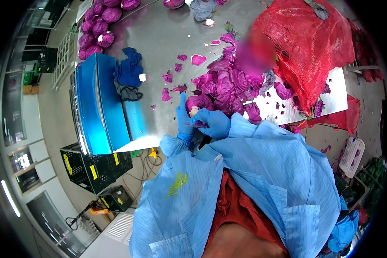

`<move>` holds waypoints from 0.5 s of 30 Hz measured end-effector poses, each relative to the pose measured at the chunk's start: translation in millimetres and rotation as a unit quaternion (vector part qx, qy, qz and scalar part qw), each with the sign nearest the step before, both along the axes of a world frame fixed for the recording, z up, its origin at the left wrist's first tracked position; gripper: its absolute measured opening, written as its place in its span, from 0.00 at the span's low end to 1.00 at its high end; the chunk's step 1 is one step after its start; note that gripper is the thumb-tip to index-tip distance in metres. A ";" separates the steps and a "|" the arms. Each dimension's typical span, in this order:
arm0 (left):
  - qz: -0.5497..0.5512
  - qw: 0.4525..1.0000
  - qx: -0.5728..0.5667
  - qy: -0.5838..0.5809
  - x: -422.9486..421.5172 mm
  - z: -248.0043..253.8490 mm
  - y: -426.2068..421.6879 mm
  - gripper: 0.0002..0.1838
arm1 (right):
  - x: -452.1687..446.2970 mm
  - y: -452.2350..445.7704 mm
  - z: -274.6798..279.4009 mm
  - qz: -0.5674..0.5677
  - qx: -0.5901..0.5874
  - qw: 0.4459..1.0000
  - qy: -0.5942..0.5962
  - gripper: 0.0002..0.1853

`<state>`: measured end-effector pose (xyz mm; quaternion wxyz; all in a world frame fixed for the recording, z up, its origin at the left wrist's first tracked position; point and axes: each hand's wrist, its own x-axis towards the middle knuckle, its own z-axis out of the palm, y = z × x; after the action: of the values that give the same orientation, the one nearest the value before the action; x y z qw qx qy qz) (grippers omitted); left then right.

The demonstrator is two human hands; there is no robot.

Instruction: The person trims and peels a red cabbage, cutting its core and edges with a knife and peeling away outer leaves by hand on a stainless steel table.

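Both my hands wear blue gloves and are close together at the table's near edge. My left hand [183, 119] lies along the left side of a red cabbage [200, 103], its index finger stretched forward, and appears to steady it. The cabbage's pale cut stem faces me. Just right of it, my right hand [216, 123] is closed, fingers curled. A thin dark purplish strip shows between the hands; whether it is a blade or a leaf I cannot tell. Beyond and to the right lies a heap of loose purple cabbage leaves [225, 86].
On the steel table [159, 118] are leaf scraps, a blue bin [99, 103], a dark blue cloth [128, 69] and piled red cabbages [99, 28]. A red mesh sack [305, 47] covers the right side. Black crates [90, 170] and cables lie on the floor at left.
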<state>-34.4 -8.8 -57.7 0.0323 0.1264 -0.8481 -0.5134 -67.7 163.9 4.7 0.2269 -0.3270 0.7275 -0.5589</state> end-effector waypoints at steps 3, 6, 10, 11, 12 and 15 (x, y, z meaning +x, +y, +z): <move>0.004 0.999 -0.036 0.014 -3.4 3.5 -1.5 0.53 | -12.6 10.9 -3.4 -0.076 -0.082 0.992 -0.055 0.19; 0.011 0.998 0.028 -0.060 -4.3 2.4 -11.3 0.51 | -31.8 35.9 -6.8 -0.252 0.060 0.966 0.024 0.30; -0.072 0.996 0.007 -0.058 1.5 14.3 -23.2 0.59 | -38.5 53.8 -20.4 -0.244 0.108 0.958 -0.109 0.36; -0.102 0.994 -0.024 -0.024 1.8 14.7 -24.7 0.61 | -37.4 55.5 -21.5 -0.208 0.119 0.955 -0.178 0.36; -0.135 0.990 -0.042 -0.019 -0.7 18.4 -25.1 0.62 | -38.9 54.0 -6.0 -0.171 0.129 0.946 -0.245 0.36; -0.195 0.978 -0.079 -0.013 -12.4 31.5 -27.1 0.63 | -33.1 44.4 -0.1 -0.134 0.108 0.942 -0.287 0.34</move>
<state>-46.7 -35.9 -26.1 -0.0698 -0.0377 -0.8946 -0.4398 -100.8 208.3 4.6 0.3832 -0.0257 0.7245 -0.5724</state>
